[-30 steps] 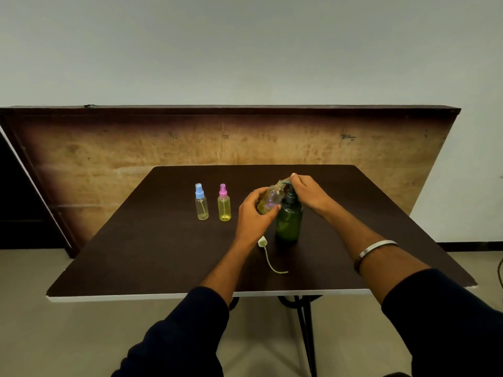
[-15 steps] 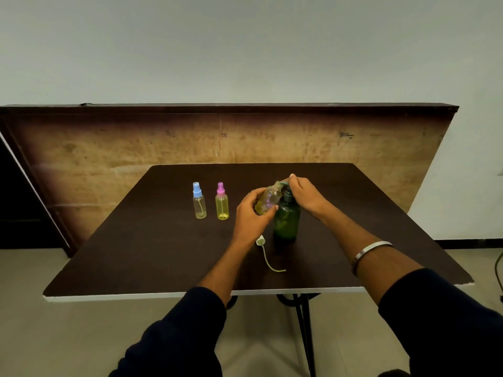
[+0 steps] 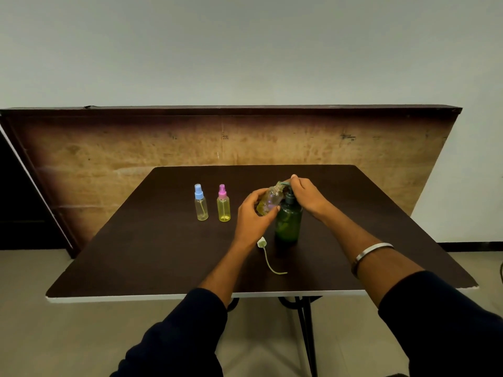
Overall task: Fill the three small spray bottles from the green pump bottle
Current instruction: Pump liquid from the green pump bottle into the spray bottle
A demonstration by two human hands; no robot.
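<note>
1. I see the counter (image 3: 152, 257) carrying everything within reach.
2. The green pump bottle (image 3: 288, 223) stands upright; my right hand (image 3: 306, 195) grips its pump head to dispense.
3. My left hand (image 3: 251, 217) holds the uncapped spray bottle (image 3: 269, 201) tilted, mouth at the spout.
4. Blue-capped bottle (image 3: 201, 204) and pink-capped bottle (image 3: 223, 204) stand aside left.
5. The white sprayer top (image 3: 262, 244) lies near the pump bottle's base.

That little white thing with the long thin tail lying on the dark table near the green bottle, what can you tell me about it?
It looks like a small white plastic spray cap with a thin, pale dip tube curving away towards the near table edge. It lies on its side on the dark brown table, just left of the base of the dark green translucent pump bottle and below the left hand. Nothing appears to touch it but the tabletop. It probably belongs to the uncapped small clear bottle that hand holds.
</note>
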